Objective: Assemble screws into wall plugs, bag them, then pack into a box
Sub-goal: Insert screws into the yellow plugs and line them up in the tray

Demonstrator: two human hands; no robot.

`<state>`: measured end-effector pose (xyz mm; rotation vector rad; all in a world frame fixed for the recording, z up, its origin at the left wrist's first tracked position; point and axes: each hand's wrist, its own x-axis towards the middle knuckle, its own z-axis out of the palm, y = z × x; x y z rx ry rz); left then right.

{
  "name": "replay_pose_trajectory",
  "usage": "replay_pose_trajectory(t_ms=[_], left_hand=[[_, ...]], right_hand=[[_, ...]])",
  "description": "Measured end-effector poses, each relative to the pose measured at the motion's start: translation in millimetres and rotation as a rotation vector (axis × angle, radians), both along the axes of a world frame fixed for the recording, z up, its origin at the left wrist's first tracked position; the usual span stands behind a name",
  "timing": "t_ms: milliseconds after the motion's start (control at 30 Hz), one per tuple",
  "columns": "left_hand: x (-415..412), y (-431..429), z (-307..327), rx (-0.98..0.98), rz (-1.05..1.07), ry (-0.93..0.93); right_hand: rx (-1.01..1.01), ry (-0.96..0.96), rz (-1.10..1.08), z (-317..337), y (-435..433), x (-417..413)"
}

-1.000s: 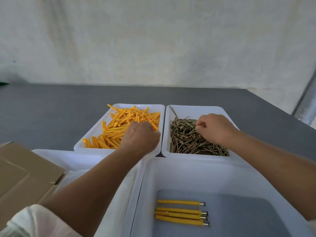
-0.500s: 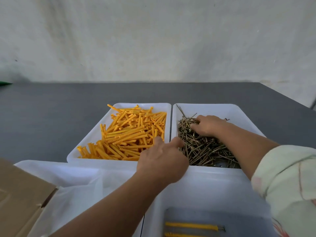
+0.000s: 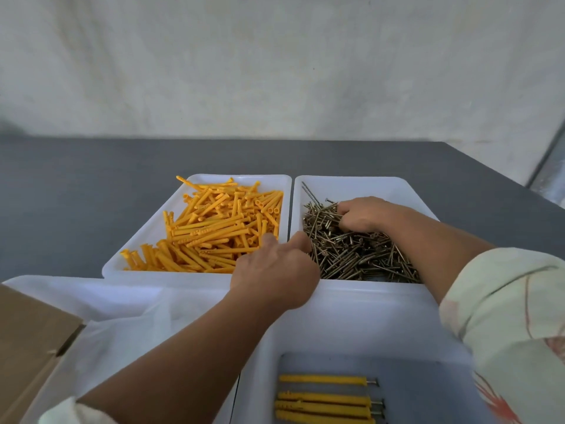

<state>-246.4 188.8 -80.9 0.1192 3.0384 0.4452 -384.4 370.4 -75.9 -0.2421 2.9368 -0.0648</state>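
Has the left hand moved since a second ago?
Yes. The left hand has shifted right, from over the plug tray to the seam with the screw tray.

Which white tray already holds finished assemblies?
The near-right white plastic tray, closest to the camera: yellow wall plugs with screw heads protruding lie in it. The far plug tray and screw tray hold only loose parts.

No readable text

The cardboard box (image 3: 27, 338), the white trays (image 3: 351, 185) and the sleeve (image 3: 504, 316) carry no legible letters, numbers or brand marks; the sleeve shows only a printed pattern.
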Motion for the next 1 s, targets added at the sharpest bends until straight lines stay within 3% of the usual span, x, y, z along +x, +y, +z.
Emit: replay_pose_trajectory(t_ms=[500,1000], left_hand=[[3,2,2,0.014,0.021,0.016],[5,2,4,0.018,0.019,0.03]], right_hand=[[-0.123,0.008,0.041,10,12,45],[0.0,-0.126,0.198,34,18,115]])
